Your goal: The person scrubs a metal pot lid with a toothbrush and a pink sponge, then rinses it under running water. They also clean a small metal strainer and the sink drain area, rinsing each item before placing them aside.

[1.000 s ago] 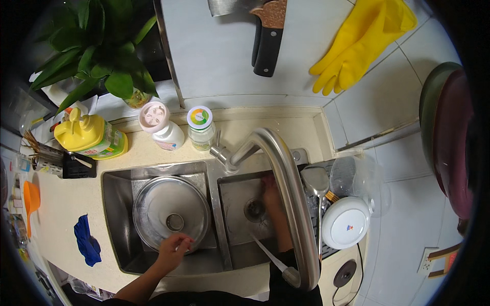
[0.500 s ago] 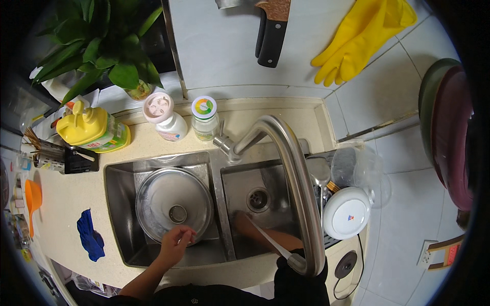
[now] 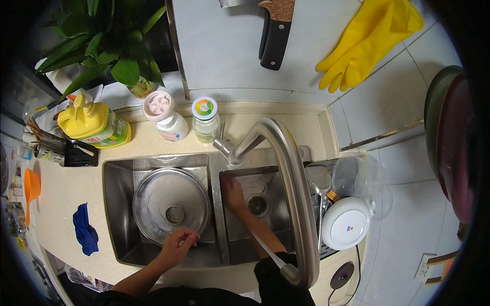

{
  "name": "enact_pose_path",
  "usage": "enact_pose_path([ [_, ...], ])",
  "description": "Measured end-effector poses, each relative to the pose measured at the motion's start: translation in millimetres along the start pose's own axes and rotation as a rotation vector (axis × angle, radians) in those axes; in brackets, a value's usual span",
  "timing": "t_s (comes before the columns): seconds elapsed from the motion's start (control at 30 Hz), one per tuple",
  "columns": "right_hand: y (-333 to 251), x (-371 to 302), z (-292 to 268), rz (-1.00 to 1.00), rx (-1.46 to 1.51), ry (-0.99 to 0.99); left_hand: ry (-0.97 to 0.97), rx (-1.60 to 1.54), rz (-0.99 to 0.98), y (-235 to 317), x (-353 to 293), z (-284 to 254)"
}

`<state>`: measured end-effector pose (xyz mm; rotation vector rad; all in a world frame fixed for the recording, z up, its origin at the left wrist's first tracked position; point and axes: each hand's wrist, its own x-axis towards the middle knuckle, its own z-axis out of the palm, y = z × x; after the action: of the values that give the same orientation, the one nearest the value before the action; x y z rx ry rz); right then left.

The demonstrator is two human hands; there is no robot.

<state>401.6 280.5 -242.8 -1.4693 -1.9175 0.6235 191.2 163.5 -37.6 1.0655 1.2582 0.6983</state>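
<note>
My right hand (image 3: 232, 191) reaches into the right sink basin (image 3: 275, 204). Its fingers, a little blurred, lie stretched against the basin's far left corner beside the divider, with nothing seen in them. From the curved steel faucet (image 3: 291, 153) a thin stream of water runs down by my right forearm. My left hand (image 3: 178, 247) hovers over the near edge of a round steel vessel or lid (image 3: 155, 194), which has a small round metal piece (image 3: 174, 215) at its middle. Its fingers are curled together, with nothing visible in them. The vessel sits in the left basin (image 3: 120, 204).
A yellow jug (image 3: 89, 122), a white bottle (image 3: 171, 127) and a lidded glass jar (image 3: 205, 127) line the back counter. A blue cloth (image 3: 85, 230) and orange scoop (image 3: 31, 188) lie left. Right of the sink rests a white bowl (image 3: 347, 224). Knives (image 3: 275, 41) and yellow gloves (image 3: 370, 46) hang behind.
My right hand has moved from the near left part of the right basin to its far left corner. My left hand has stayed nearly in place.
</note>
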Motion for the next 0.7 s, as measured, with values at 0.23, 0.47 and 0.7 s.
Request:
enact_pose_path([
  [0.23,78,-61,78,0.484,0.298,-0.037,-0.075,0.011,-0.032,5,0,1],
  [0.47,-63,20,-45,0.153,0.297,0.272,-0.042,-0.05,-0.09,7,-5,0],
  [0.7,-1,-7,-37,0.382,0.001,0.202,0.063,-0.025,0.015,1,-14,-11],
])
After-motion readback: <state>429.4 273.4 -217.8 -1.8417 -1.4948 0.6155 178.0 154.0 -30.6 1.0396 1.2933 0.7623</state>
